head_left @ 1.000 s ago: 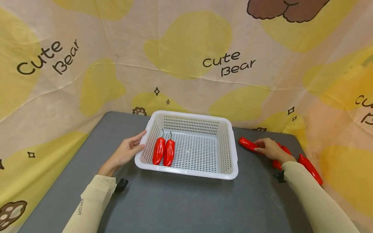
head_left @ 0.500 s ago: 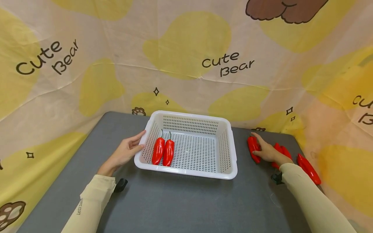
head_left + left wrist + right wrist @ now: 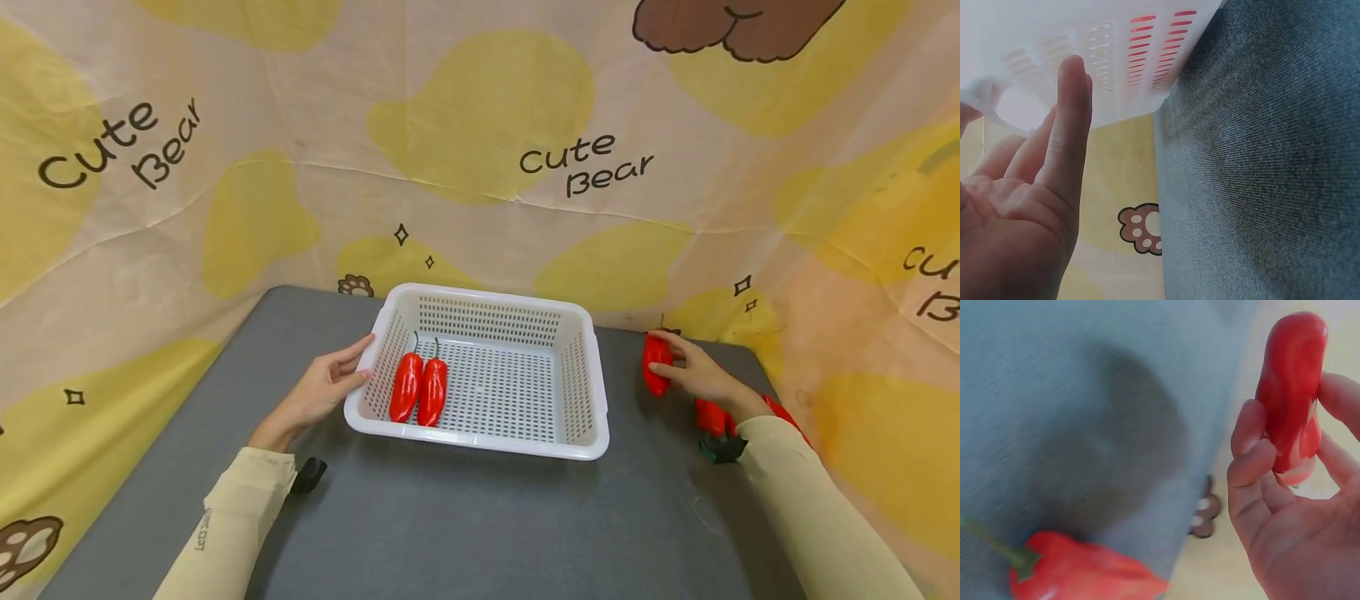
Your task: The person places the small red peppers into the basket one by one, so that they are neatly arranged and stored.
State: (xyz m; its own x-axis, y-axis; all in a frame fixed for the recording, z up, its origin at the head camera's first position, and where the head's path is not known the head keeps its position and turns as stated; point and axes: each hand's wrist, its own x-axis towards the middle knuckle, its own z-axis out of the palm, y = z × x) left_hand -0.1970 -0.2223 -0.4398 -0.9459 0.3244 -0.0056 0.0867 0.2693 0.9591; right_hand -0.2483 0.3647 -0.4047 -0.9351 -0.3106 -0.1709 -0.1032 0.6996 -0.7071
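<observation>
At the left side of the white plastic basket [image 3: 480, 446], my left hand [image 3: 321, 390] holds the rim between thumb and fingers. In the left wrist view, at least one finger [image 3: 1071, 100] lies straight along the perforated wall. Two glossy red peppers [image 3: 406, 387] lie side by side in the basket's left part, stems pointing away. To the right of the basket, my right hand [image 3: 693, 371] pinches another red pepper [image 3: 657, 365] between thumb and fingers, its stem upward. The right wrist view shows this pepper [image 3: 1291, 381] off the table, with its shadow below.
More red peppers [image 3: 710, 417] lie on the grey table [image 3: 480, 533] near my right wrist, partly hidden by the arm. One with a green stem [image 3: 1007, 550] shows in the right wrist view. A patterned cloth [image 3: 480, 167] hangs behind and beside the table.
My right hand has turned its pepper from lying sideways to stem-up and raised it from the table. My left hand and the basket have stayed in place.
</observation>
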